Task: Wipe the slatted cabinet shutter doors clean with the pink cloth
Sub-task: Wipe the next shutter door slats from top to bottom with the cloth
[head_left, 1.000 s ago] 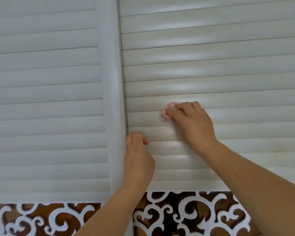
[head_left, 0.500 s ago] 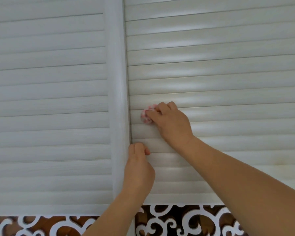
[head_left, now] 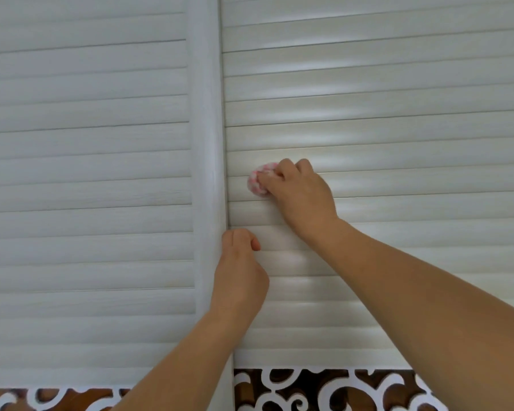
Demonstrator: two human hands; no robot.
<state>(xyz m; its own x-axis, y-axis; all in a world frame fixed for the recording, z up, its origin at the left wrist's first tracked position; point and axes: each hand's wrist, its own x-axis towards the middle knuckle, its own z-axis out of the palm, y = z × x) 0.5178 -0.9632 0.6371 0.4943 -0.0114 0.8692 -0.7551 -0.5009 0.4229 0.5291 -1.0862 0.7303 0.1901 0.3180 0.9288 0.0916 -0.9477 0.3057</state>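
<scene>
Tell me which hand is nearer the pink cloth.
Right. The right hand grips the pink cloth against a slat of the right shutter door. The left hand is below the cloth, apart from it, at the door's left edge.

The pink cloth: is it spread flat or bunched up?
Bunched up. The pink cloth shows only as a small wad poking out past the right hand, whose fingers press it to the right shutter door.

bare slats (head_left: 398, 108) above right hand (head_left: 301, 194), raised stile (head_left: 208, 143) left
</scene>
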